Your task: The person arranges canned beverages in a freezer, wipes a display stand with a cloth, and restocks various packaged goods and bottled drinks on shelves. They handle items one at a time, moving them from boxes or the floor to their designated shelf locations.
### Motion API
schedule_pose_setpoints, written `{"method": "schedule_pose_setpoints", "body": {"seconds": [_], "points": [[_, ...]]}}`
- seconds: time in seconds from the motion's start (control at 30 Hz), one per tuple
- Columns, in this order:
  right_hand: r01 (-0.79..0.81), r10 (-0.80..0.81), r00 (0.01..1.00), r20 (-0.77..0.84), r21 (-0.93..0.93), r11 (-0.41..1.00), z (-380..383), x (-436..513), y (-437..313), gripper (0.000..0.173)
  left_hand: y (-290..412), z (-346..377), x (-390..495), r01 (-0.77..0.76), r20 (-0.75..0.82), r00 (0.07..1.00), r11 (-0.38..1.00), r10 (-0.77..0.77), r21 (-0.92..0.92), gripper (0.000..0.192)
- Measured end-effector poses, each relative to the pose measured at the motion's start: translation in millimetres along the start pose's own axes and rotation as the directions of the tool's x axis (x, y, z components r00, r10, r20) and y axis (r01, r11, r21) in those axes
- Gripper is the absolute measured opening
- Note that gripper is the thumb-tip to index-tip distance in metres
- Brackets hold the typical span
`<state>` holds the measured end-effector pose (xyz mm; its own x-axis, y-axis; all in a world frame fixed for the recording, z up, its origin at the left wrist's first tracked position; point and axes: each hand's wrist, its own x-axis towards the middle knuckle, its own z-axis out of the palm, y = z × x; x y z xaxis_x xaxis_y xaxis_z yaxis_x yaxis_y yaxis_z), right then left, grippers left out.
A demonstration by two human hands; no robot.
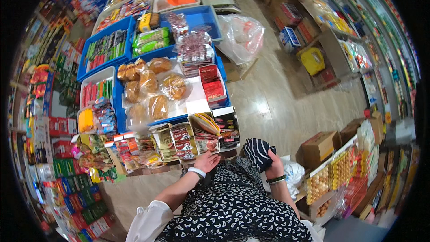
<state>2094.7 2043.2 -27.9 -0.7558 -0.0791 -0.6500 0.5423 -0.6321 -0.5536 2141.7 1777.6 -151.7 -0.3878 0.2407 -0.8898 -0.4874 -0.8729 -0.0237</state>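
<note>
My right hand [275, 167] grips a bunched dark cloth with white stripes [258, 153], held in front of a patterned apron [235, 205]. My left hand [205, 162] is at the near edge of the display, fingers spread and nothing seen in them. Just beyond it stands a small carton of flat sachets [205, 134]; whether the fingertips touch it I cannot tell. To its left is a box of brown and white packets [184, 141], and to its right a box of dark packets [227, 127].
Wrapped bread [156, 106] lies in a large blue tray [173, 118] behind the sachet boxes. A red packet box [212, 85] stands at its right side. On the right are egg trays [317, 188], a cardboard box [320, 146] and a white plastic bag [294, 174]. Stocked shelves line both sides.
</note>
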Motion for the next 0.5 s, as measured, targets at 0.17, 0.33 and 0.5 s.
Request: {"method": "schedule_pose_setpoints", "body": {"seconds": [0.17, 0.33, 0.5], "points": [[-0.147, 0.159, 0.983, 0.095, -0.122, 0.982, 29, 38, -44, 0.021, -13, -31, 41, -0.141, 0.078, 0.984, 0.965, 0.162, -0.221, 0.020], [-0.147, 0.203, 0.963, 0.178, -0.288, 0.946, 19, 87, -93, 0.021, -35, -25, 36, -0.459, 0.026, 0.887, 0.886, 0.462, -0.069, 0.019], [-0.155, 0.246, 0.944, 0.221, -0.364, 0.919, 4, 117, -131, 0.024, -57, -22, 30, -0.473, -0.070, 0.880, 0.862, 0.469, -0.182, 0.025]]}}
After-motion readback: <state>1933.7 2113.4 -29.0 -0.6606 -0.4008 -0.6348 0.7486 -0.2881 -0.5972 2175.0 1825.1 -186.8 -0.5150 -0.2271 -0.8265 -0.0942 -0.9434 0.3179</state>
